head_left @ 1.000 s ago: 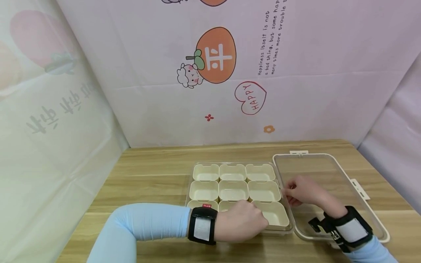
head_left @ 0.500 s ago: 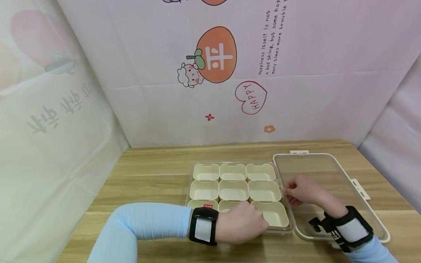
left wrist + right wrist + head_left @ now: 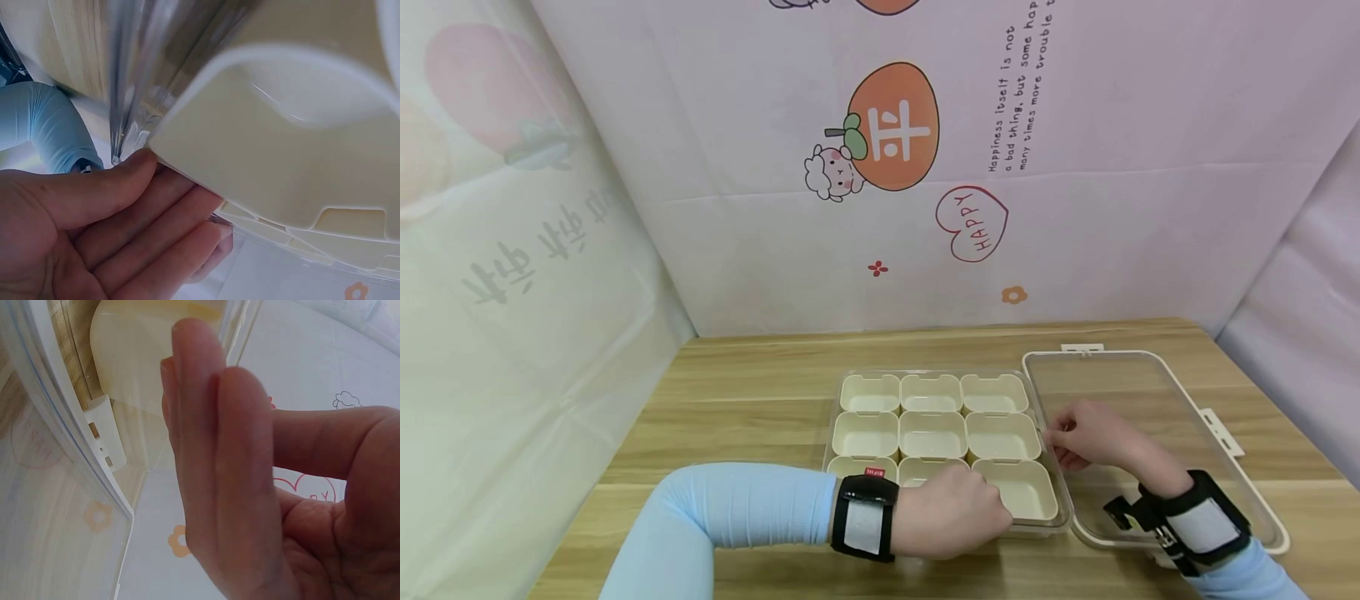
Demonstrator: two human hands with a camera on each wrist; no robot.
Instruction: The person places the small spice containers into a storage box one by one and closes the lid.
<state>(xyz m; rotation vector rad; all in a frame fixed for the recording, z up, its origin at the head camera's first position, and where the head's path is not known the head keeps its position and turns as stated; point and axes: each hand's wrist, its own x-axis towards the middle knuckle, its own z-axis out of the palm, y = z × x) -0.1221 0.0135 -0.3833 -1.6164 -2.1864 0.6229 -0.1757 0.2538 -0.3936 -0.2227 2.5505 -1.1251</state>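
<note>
A clear plastic box point(image 3: 831, 442) holds several small cream bins in rows; one front bin has a red tag point(image 3: 874, 472). My left hand point(image 3: 952, 511) is over the box's front edge, covering part of the front row. In the left wrist view, its thumb and fingers pinch the corner of a cream bin point(image 3: 269, 162); some fingertips are hidden behind it. My right hand point(image 3: 1093, 433) is at the box's right side, above the see-through lid. In the right wrist view, its fingers point(image 3: 244, 475) lie straight together, with the thumb behind them.
The clear lid with a white rim point(image 3: 1180, 396) and white clips point(image 3: 1221, 432) lies to the right of the box. All of it stands on a wooden table point(image 3: 745, 400). A printed white cloth point(image 3: 760, 250) hangs behind and along the sides.
My left hand has shifted very slightly, and the front right bin sits a touch further left. The right hand stays in place.
</note>
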